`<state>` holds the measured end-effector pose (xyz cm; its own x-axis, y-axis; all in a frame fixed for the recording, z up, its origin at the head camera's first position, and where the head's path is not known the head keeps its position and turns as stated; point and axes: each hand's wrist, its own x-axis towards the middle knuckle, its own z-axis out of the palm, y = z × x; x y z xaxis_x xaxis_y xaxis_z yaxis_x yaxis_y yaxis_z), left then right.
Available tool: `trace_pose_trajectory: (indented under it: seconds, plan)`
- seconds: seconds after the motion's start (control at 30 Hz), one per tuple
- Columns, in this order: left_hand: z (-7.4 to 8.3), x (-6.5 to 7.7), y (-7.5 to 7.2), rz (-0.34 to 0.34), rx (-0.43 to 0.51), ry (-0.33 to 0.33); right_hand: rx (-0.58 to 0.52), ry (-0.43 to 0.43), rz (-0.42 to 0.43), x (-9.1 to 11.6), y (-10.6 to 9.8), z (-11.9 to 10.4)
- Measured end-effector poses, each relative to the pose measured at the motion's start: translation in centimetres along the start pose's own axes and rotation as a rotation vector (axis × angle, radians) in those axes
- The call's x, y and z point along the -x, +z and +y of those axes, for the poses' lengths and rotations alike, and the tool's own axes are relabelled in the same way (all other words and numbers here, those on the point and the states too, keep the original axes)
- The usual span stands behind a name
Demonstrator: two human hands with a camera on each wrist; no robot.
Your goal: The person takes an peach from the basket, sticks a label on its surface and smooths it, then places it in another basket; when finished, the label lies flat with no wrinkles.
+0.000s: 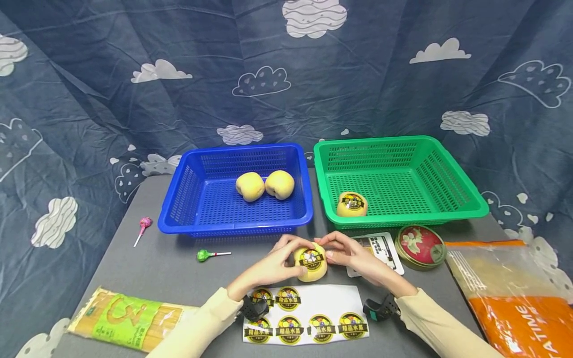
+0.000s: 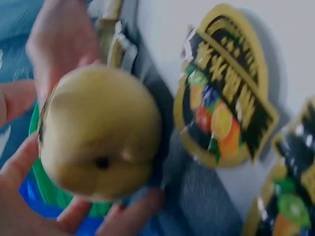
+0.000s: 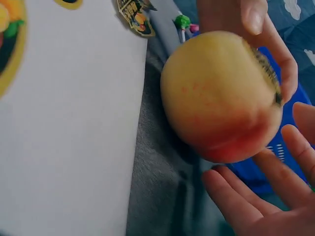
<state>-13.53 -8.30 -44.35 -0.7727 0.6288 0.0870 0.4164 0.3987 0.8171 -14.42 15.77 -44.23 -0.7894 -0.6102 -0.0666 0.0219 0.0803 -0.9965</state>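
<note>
My left hand (image 1: 274, 263) grips a yellow peach (image 1: 312, 275) between thumb and fingers, just above the table in the head view. A round black-and-gold fruit sticker (image 1: 311, 257) is on its upper face. Beside its right side are the loosely bent fingers of my right hand (image 1: 355, 258); in the right wrist view that hand (image 3: 275, 201) lies spread below the peach (image 3: 216, 93), which shows a red blush. Close below both hands is a white sheet (image 1: 320, 301) with several such stickers. In the left wrist view the peach (image 2: 101, 128) shows its stem hollow.
Behind stand a blue basket (image 1: 233, 226) with two peaches (image 1: 265, 186) and a green basket (image 1: 403, 219) with one stickered peach (image 1: 352, 211). Around lie lollipops (image 1: 203, 255), noodles (image 1: 127, 320), a packaged card (image 1: 380, 248), a round tin (image 1: 421, 244) and an orange bag (image 1: 515, 313).
</note>
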Motion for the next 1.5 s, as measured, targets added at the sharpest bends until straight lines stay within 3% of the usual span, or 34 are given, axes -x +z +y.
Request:
trace_pose_trajectory:
  seconds: [0.17,0.33,0.5,0.7,0.9,1.07,1.27,1.5]
  plan:
    - [0.9,-0.6,1.4,0.069,-0.149,-0.026,0.025,-0.09,0.055,1.9,-1.2,-1.4]
    - [1.7,-0.9,1.7,0.114,-0.17,-0.012,0.075,-0.139,0.123,4.4,-3.9,-2.7]
    - [3.6,-1.4,0.7,0.097,-0.087,0.085,0.143,-0.116,0.255,7.2,-7.1,-3.0]
    - [7.0,-3.0,-1.3,0.089,-0.062,0.228,0.082,-0.079,0.365,8.4,-10.1,-1.9]
    - [9.0,-7.6,-4.2,0.165,-0.036,0.257,0.038,-0.067,0.405,8.1,-10.9,-1.7]
    - [8.5,-13.0,-5.9,0.195,-0.049,0.191,0.005,-0.106,0.412,7.9,-10.9,-1.5]
    - [6.6,-18.8,-5.9,0.125,-0.041,0.057,0.012,-0.11,0.427,7.7,-11.0,-1.1]
    - [5.6,-22.3,-5.1,0.096,-0.105,-0.108,0.01,-0.117,0.434,7.8,-11.1,-0.9]
